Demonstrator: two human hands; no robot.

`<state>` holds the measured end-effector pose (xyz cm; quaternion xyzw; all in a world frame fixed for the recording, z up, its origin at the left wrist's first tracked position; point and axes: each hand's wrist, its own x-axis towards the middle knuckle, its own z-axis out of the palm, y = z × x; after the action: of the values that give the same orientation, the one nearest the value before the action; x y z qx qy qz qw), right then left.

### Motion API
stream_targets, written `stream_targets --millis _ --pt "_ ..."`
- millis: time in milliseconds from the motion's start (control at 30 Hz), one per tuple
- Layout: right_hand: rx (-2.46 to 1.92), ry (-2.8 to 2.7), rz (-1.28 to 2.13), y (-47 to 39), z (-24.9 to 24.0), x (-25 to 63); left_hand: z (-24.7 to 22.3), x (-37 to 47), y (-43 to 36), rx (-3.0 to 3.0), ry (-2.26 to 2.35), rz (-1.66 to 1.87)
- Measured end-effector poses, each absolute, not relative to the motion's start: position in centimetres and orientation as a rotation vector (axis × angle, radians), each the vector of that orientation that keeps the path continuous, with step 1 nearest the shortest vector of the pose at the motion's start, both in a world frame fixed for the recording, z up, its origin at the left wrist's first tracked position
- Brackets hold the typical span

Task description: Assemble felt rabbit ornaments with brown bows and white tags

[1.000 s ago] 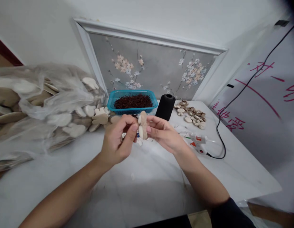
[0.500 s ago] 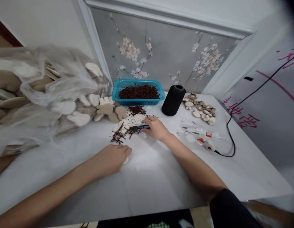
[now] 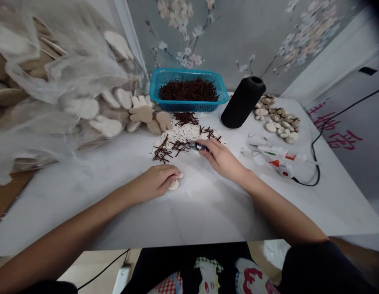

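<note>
The left hand (image 3: 155, 184) is pressing down, fingers curled, on a pale wooden cutout (image 3: 173, 184) lying on the white table (image 3: 208, 212), steadying it, while the right hand (image 3: 221, 157) is closing its fingertips on small blue-handled tweezers (image 3: 197, 146) beside scattered dark red bows (image 3: 174, 147).

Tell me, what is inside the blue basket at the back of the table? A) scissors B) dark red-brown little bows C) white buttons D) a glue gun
B: the blue basket is heaped with dark red-brown bows, while the glue gun lies on the table to the right.
</note>
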<state>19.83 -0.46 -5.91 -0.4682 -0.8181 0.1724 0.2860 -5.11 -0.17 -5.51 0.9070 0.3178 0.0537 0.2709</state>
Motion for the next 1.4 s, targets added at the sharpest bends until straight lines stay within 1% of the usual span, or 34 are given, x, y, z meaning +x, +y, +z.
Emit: stream_targets --millis 100,200,500,833,1167,1400 --pt "-1.207 -2.333 0.550 -3.4 -6.3 20.3 -5.4 -5.0 -0.1 2.430 0.840 0.126" --pt "-1.182 -2.454 0.461 -4.6 -7.1 19.9 -5.4 -5.0 -0.2 2.452 0.835 0.115" --pt "-1.074 -2.407 0.555 -3.9 -8.0 18.1 -5.4 -4.9 -0.6 2.532 0.849 0.133" --pt "-0.955 -2.418 0.458 -3.3 -8.5 17.9 -5.6 -4.8 -0.9 2.653 0.795 0.203" --pt "-0.934 -2.464 0.411 -3.0 -8.7 17.6 -5.8 -4.6 -1.2 2.781 0.773 0.167" --pt "-0.922 -2.437 0.422 -2.9 -8.7 18.2 -5.6 -4.6 -1.0 2.661 0.848 0.236"
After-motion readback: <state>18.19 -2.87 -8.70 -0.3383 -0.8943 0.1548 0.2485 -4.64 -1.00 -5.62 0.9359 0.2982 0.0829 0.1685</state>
